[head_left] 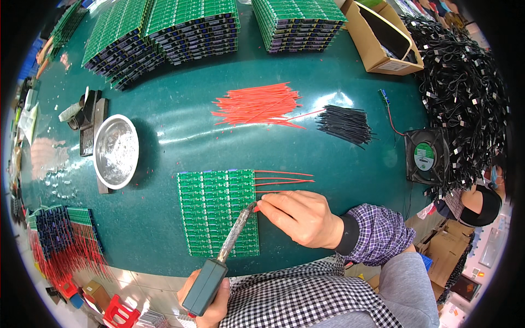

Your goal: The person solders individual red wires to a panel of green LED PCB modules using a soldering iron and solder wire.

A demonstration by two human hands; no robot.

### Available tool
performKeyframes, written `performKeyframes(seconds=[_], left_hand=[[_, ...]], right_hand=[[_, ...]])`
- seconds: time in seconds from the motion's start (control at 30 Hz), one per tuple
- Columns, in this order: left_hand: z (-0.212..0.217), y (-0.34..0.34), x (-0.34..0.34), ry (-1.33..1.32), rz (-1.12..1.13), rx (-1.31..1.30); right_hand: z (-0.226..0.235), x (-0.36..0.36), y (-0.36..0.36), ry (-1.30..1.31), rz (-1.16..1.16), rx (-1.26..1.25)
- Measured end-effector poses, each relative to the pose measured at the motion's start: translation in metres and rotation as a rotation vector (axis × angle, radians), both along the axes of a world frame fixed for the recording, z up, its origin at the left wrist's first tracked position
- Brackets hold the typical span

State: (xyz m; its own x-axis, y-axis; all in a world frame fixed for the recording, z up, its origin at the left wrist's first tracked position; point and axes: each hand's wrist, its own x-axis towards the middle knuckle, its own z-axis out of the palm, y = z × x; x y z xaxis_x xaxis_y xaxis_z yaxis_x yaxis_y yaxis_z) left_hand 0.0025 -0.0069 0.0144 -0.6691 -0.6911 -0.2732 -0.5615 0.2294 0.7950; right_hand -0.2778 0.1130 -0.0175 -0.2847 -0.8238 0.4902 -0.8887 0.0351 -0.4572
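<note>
A green panel of joined circuit boards [219, 208] lies flat on the table in front of me. Several red wires [284, 179] stick out to the right from its upper right edge. My left hand [205, 300], at the bottom, is wrapped round the dark green handle of a soldering iron [232, 235]. The iron slants up across the panel, its tip at the panel's right edge. There my right hand [301, 218] pinches a red wire [256, 208], whose end is close to the tip. The fingers hide most of that wire.
Beyond the panel lie piles of red wires [254, 104] and black wires [344, 124]. A metal bowl [135, 158] stands left, near an iron stand [87, 117]. Board stacks [191, 27] line the back. To the right are a fan [425, 156], black cables [465, 98] and a cardboard box [377, 57]. Wired boards [54, 229] sit lower left.
</note>
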Motion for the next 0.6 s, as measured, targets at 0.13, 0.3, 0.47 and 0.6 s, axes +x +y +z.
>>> performKeyframes(seconds=[0.13,0.3,0.47,0.6], left_hand=[[0.01,-0.001,-0.01,-0.038,0.115,0.03],[0.02,-0.004,-0.019,-0.109,0.07,0.032],[-0.012,0.01,0.004,0.068,0.338,0.053],[-0.011,0.009,0.003,0.07,0.32,0.05]], right_hand=[[-0.001,0.001,0.0,-0.008,-0.002,-0.025],[0.001,-0.001,-0.001,-0.026,-0.021,-0.033],[0.0,-0.001,-0.002,-0.022,-0.029,-0.033],[0.003,-0.001,-0.002,-0.011,-0.03,-0.003]])
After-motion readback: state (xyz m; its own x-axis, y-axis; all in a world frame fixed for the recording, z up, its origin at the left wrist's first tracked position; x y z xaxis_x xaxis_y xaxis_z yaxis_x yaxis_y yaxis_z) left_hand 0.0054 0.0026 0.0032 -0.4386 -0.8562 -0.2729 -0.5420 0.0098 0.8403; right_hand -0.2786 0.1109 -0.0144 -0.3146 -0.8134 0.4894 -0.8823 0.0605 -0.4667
